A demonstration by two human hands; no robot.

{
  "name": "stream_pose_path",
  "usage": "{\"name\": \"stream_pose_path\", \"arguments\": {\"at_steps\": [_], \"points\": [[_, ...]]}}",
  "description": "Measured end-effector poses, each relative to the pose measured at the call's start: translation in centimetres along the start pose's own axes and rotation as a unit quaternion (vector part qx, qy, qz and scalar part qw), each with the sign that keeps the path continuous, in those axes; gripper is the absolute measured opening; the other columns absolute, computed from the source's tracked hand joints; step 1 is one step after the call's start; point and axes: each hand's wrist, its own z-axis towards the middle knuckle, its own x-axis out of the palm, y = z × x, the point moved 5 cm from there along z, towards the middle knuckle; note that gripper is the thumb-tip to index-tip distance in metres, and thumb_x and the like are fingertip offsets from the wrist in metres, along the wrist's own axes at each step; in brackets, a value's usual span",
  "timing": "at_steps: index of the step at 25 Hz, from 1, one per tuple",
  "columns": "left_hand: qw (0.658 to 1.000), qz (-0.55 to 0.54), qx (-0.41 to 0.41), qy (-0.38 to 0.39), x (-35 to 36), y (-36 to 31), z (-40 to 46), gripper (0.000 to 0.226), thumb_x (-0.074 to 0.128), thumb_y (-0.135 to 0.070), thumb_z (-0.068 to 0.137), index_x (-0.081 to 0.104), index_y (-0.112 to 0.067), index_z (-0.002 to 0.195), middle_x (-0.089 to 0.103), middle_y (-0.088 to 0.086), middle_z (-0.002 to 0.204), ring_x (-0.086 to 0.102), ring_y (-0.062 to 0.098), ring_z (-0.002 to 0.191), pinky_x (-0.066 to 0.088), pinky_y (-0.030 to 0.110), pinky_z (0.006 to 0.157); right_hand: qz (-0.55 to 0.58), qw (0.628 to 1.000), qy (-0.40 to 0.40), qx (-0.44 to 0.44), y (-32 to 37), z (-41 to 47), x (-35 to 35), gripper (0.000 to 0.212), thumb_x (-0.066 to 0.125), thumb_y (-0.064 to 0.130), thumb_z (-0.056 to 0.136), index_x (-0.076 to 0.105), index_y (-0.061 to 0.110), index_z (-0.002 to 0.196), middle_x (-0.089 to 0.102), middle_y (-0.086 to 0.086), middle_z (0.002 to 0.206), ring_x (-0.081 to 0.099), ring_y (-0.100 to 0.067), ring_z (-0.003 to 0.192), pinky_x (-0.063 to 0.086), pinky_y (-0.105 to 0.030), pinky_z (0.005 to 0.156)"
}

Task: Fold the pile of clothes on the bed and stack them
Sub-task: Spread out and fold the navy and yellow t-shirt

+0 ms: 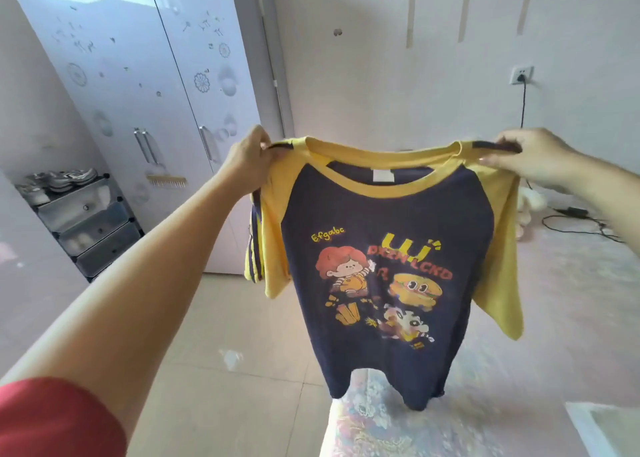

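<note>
A navy T-shirt (pixel 384 228) with yellow sleeves, a yellow collar and a cartoon print hangs in the air in front of me, front side toward me. My left hand (pixel 247 160) pinches its left shoulder and my right hand (pixel 526 160) pinches its right shoulder, both at the same height. The shirt's hem dangles just above the bed (pixel 398 429), which has a pale patterned cover. Both sleeves droop down at the sides. The pile of clothes is not in view.
A white wardrobe (pixel 145 86) stands at the left, with a low shoe rack (pixel 93 221) beside it. Tiled floor (pixel 225 335) lies between me and the wardrobe. A cable (pixel 585 221) and a pale soft object lie far right on the bed. A light folded item (pixel 602 425) sits bottom right.
</note>
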Motion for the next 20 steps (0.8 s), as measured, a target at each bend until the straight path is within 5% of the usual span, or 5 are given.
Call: {"name": "stream_pose_path", "arguments": {"at_steps": [3, 6, 10, 13, 20], "points": [[0.993, 0.103, 0.025, -0.053, -1.7, 2.4, 1.6, 0.035, 0.040, -0.051, 0.096, 0.039, -0.017, 0.103, 0.046, 0.001, 0.076, 0.042, 0.026, 0.069, 0.030, 0.034, 0.059, -0.096, 0.995, 0.004, 0.015, 2.3, 0.3, 1.9, 0.031, 0.070, 0.032, 0.083, 0.057, 0.004, 0.077, 0.048, -0.006, 0.069, 0.041, -0.020, 0.065, 0.031, -0.030, 0.057], [0.971, 0.221, 0.084, -0.047, -1.2, 5.0, 3.1, 0.046, 0.030, -0.055, 0.097, 0.039, -0.011, 0.107, 0.053, 0.012, 0.084, 0.053, 0.034, 0.086, 0.027, 0.039, 0.071, -0.036, 0.998, -0.044, 0.023, 2.8, -0.3, 3.9, 0.017, 0.071, 0.020, 0.083, 0.057, 0.011, 0.082, 0.052, -0.006, 0.078, 0.044, -0.018, 0.072, 0.035, -0.026, 0.055], [0.928, 0.313, 0.200, 0.038, 0.2, 8.9, 5.7, 0.052, 0.031, -0.061, 0.092, 0.036, -0.009, 0.094, 0.059, 0.017, 0.091, 0.058, 0.040, 0.095, 0.040, 0.046, 0.079, -0.122, 0.990, 0.054, 0.041, 3.2, -1.1, 10.0, 0.016, 0.075, 0.015, 0.080, 0.058, 0.013, 0.082, 0.057, -0.005, 0.077, 0.048, -0.012, 0.066, 0.033, -0.017, 0.051], [0.950, 0.244, 0.181, 0.067, 0.9, 12.2, 10.6, 0.045, 0.040, -0.055, 0.093, 0.038, -0.010, 0.095, 0.049, 0.007, 0.074, 0.057, 0.035, 0.079, 0.044, 0.049, 0.079, -0.045, 0.997, -0.041, 0.054, 2.7, 0.3, 10.8, 0.014, 0.075, 0.017, 0.079, 0.061, 0.019, 0.080, 0.062, -0.003, 0.075, 0.049, 0.006, 0.058, 0.033, 0.000, 0.052], [0.968, -0.043, 0.154, 0.193, 6.3, 16.0, 18.9, 0.035, 0.063, -0.040, 0.087, 0.040, -0.014, 0.092, 0.038, -0.005, 0.075, 0.034, 0.009, 0.063, 0.028, 0.024, 0.052, 0.044, 0.984, -0.114, 0.131, 5.0, 3.1, 12.0, 0.011, 0.073, 0.031, 0.076, 0.063, 0.036, 0.073, 0.061, 0.018, 0.059, 0.050, 0.010, 0.055, 0.036, 0.000, 0.051]]}}
